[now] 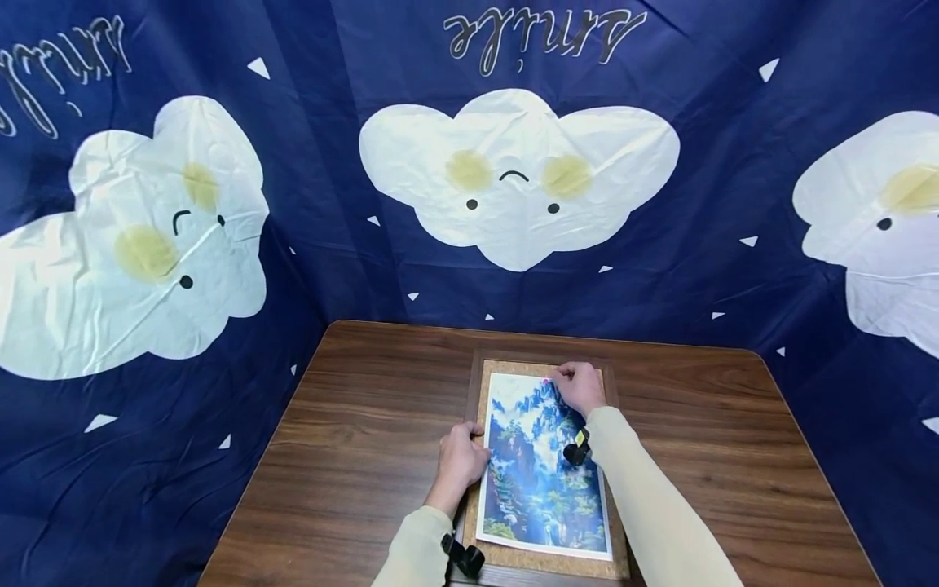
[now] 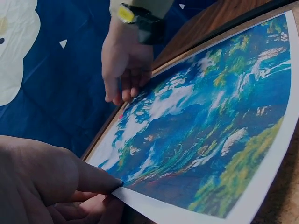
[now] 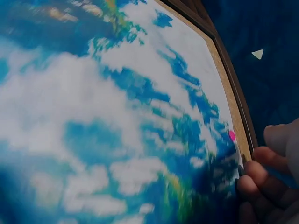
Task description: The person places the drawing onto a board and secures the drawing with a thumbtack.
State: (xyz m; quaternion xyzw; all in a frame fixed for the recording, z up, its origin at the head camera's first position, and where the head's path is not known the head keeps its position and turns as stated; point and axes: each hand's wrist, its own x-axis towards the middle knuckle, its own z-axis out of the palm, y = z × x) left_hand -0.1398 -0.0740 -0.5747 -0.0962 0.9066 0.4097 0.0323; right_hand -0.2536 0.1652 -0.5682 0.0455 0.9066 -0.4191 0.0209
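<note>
A printed landscape picture [image 1: 539, 481] with a white border lies on a cork board [image 1: 553, 562] in a brown frame. My left hand [image 1: 462, 456] is at the picture's left side, thumb and fingers pinching its white edge in the left wrist view. My right hand [image 1: 579, 387] is at the top of the board, near the right corner. Its fingers are loosely bent, with the tips at the paper's edge beside a pink round-headed pin [image 3: 232, 135]. Small dark shapes [image 3: 239, 172] show by these fingertips; whether they are pins or shadow is unclear.
The framed board rests on a dark brown wooden table [image 1: 359, 440]. Behind the table and at both sides hangs a navy curtain [image 1: 308, 163] with white clouds and triangles. Each wrist carries a small black camera [image 1: 464, 556].
</note>
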